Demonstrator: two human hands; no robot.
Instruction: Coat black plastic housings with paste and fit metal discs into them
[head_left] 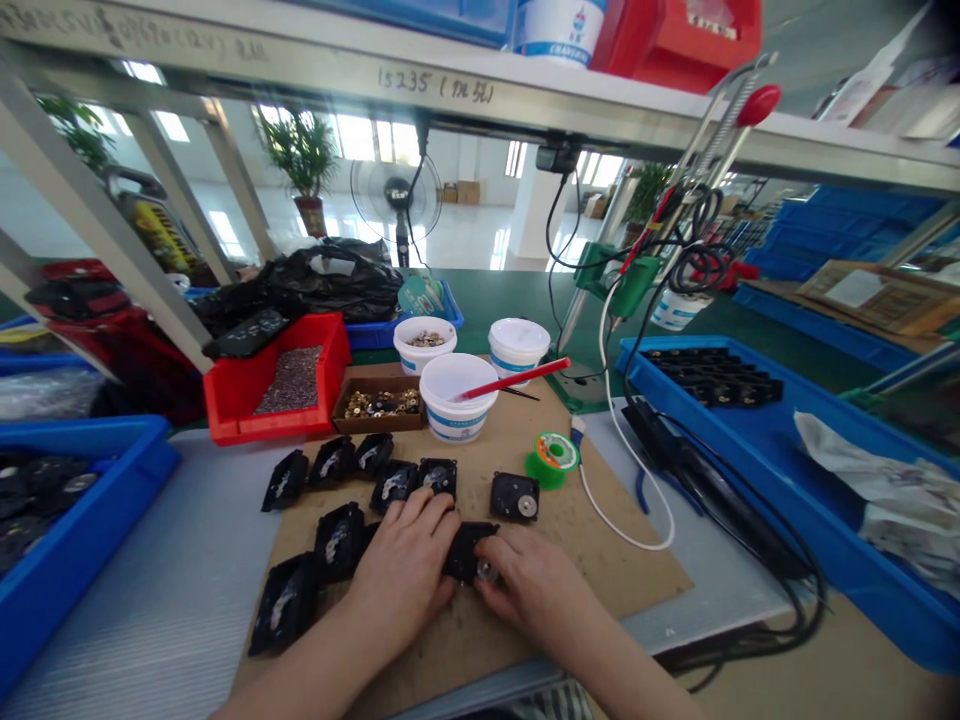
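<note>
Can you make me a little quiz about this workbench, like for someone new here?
1. True or false: the right hand touches a black square part.
2. What sticks out of the front white tub? A) a red stick B) a spoon C) a screwdriver
3. Fill in the blank: the blue tray on the right holds ____ parts.

Key: 1 true; 2 A; 3 black.

Black housing (514, 496), tan cardboard sheet (600, 560), red tray (300, 422), blue crate (75, 540), white tub (457, 420)
</note>
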